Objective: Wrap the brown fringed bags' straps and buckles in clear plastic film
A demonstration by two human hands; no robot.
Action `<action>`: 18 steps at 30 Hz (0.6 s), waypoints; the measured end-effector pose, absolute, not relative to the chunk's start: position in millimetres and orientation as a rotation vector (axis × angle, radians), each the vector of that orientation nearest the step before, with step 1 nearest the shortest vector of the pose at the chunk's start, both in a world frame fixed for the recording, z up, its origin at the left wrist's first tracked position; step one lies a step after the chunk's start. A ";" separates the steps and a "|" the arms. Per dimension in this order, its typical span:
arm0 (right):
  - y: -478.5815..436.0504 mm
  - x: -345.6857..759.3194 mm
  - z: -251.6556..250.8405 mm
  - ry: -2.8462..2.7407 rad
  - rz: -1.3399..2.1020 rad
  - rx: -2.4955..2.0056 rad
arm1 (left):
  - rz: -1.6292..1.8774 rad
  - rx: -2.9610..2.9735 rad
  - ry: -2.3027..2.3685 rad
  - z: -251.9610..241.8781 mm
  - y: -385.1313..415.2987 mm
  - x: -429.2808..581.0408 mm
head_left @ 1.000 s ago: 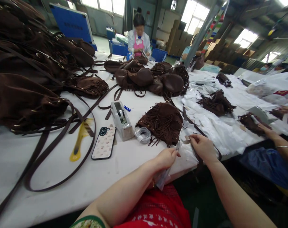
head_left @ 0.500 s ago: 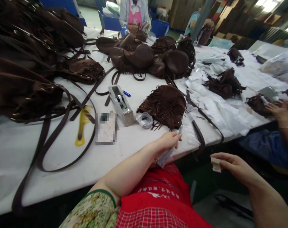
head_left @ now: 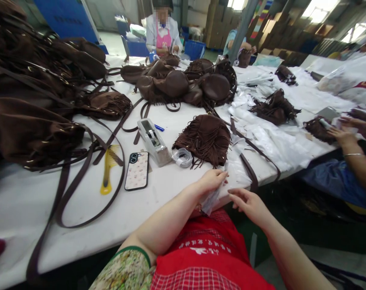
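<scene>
My left hand [head_left: 211, 180] rests at the table's front edge, its fingers pinched on a clear plastic bag [head_left: 210, 200] that hangs over the edge. Just right of that bag, off the table edge, hovers my right hand [head_left: 246, 203], fingers loosely apart and nothing in them. A brown fringed bag [head_left: 204, 138] lies on the white table [head_left: 152, 201] just beyond my left hand. Its brown strap [head_left: 249, 171] runs to the table edge by my right hand.
A tape dispenser [head_left: 154, 141], a roll of clear tape [head_left: 182, 157], a phone [head_left: 136, 170] and a yellow comb [head_left: 109, 168] lie left of the fringed bag. Brown bags are heaped at left [head_left: 34, 100] and centre [head_left: 183, 82]. A co-worker's hands [head_left: 342, 133] work at right; another person [head_left: 162, 32] sits at the far end.
My right hand pulled away from the table holding a small piece, then came back beside the plastic bag with nothing in it. My left hand kept its pinch on the bag.
</scene>
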State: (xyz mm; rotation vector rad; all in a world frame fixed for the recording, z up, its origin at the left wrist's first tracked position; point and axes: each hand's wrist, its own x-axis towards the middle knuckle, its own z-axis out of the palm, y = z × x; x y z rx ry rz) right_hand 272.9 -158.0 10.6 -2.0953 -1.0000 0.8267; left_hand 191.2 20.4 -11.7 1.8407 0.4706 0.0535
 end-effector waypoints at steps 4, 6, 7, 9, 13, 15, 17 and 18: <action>-141.7 248.5 11.7 -1.179 0.429 -2.230 | 0.332 2.103 0.690 28.6 39.9 152.9; -144.0 243.6 17.7 -1.346 0.304 -2.195 | 0.325 2.184 0.752 52.7 49.1 120.0; -145.7 241.6 20.9 -1.480 0.321 -2.152 | 0.272 2.216 0.759 63.3 51.4 102.4; -147.7 237.6 24.6 -1.794 0.428 -2.052 | 0.125 2.252 0.720 78.0 50.1 68.6; -143.3 231.0 15.7 -2.198 0.420 -2.001 | -0.216 2.212 0.432 76.8 28.2 23.6; -139.0 230.6 7.7 -2.307 0.278 -2.032 | -0.369 2.166 0.250 64.6 14.8 16.5; -135.5 232.5 2.4 -2.379 0.134 -2.062 | -0.454 2.153 0.143 50.0 3.2 18.1; -134.4 234.3 1.4 -2.399 0.075 -2.079 | -0.470 2.158 0.116 43.0 -1.8 21.0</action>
